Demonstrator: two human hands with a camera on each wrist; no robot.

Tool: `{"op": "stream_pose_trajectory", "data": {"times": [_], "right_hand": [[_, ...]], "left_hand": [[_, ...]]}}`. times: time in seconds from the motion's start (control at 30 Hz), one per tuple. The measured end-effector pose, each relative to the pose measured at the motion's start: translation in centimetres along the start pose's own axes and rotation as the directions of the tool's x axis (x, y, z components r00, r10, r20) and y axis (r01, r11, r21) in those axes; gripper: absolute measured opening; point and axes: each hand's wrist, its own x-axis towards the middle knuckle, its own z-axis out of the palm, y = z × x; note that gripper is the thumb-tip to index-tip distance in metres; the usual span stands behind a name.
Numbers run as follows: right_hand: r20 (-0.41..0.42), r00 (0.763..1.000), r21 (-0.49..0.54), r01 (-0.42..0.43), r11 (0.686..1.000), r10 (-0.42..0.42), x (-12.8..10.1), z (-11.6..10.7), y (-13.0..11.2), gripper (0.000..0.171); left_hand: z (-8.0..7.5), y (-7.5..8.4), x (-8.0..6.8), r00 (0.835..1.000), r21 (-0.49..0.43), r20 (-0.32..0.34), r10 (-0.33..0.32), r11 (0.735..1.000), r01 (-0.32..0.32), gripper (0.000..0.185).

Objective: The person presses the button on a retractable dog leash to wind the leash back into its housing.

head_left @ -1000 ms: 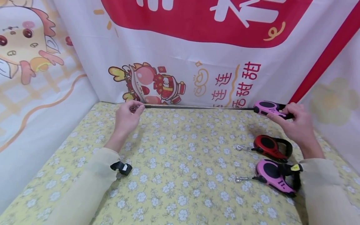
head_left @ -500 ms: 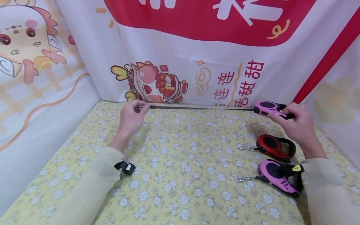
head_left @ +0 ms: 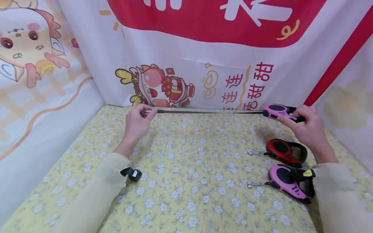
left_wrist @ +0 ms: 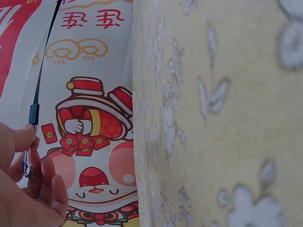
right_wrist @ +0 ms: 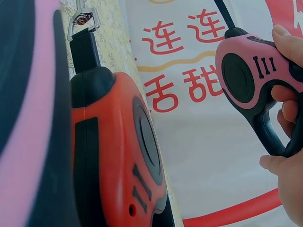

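Item 1: pink retractable leash (head_left: pixel 279 112), held above the far edge of the tabletop (head_left: pixel 186 168), near the printed backdrop (head_left: pixel 204 58). The right hand (head_left: pixel 306 129) wraps its fingers through the black handle, thumb near the top, apparently to steady the housing. The black cord (head_left: pixel 209 112) runs level and taut leftward; the tension judged to come from both hands pulling apart.

Item 2: metal clip (left_wrist: pixel 27 165), pinched by the left hand (head_left: pixel 135 123) at the cord's end.

Item 3: red leash (head_left: pixel 284 152) and a 2nd pink leash (head_left: pixel 287 183), lying unheld on the tabletop beside the right forearm, cords retracted.
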Motion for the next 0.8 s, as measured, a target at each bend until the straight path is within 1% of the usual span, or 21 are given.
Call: {"op": "stream_pose_trajectory", "data": {"times": [0.5,0.6,0.8], "right_hand": [[-0.001,1.000,-0.020,0.001,1.000,-0.001,0.02,-0.20,-0.38,0.042],[0.003,1.000,-0.011,0.004,1.000,-0.004,-0.02,-0.29,-0.32,0.042],[0.007,1.000,-0.027,-0.003,1.000,0.003,-0.05,-0.26,-0.33,0.041]], "left_hand": [[-0.03,0.18,-0.44,0.997,-0.018,-0.072,-0.037,0.999,0.036,0.038],[0.09,0.13,-0.48,0.997,-0.017,-0.076,-0.029,0.999,0.028,0.037],[0.12,-0.06,-0.43,0.997,-0.014,-0.078,0.001,1.000,-0.002,0.035]]}}
